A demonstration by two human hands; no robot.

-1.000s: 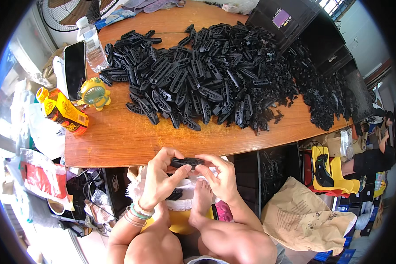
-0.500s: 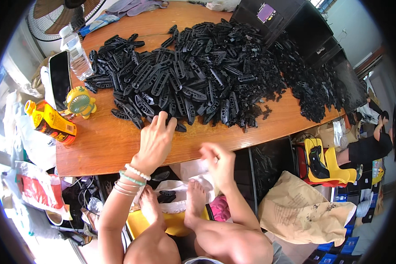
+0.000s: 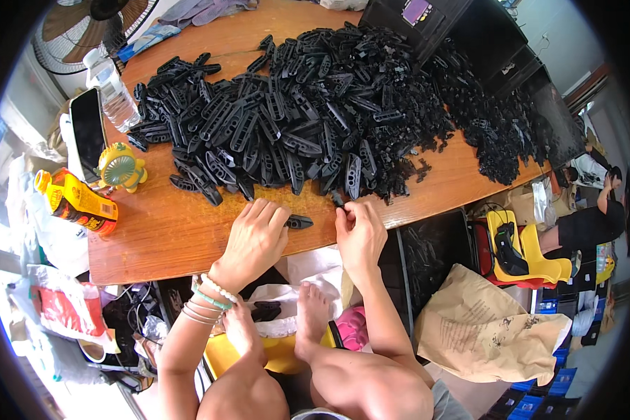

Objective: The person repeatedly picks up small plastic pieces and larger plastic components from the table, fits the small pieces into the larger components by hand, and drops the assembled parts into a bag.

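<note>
My left hand, with bracelets at the wrist, is closed over the near edge of the wooden table. From its fingers a long, pointed black plastic part sticks out to the right. My right hand is closed in a pinch just right of it, at a small black plastic piece by the fingertips. Just beyond both hands spreads a heap of long, slotted black plastic parts. Further right, the heap turns into much smaller black pieces.
On the wooden table, at left, are an orange-yellow bottle, a small yellow fan, a phone and a clear water bottle. Black crates stand at back right. Brown paper lies low right; another person is at far right.
My left hand has drawn back from the heap with a long black part. My right hand has moved up and forward to the table edge, at a small black piece.
</note>
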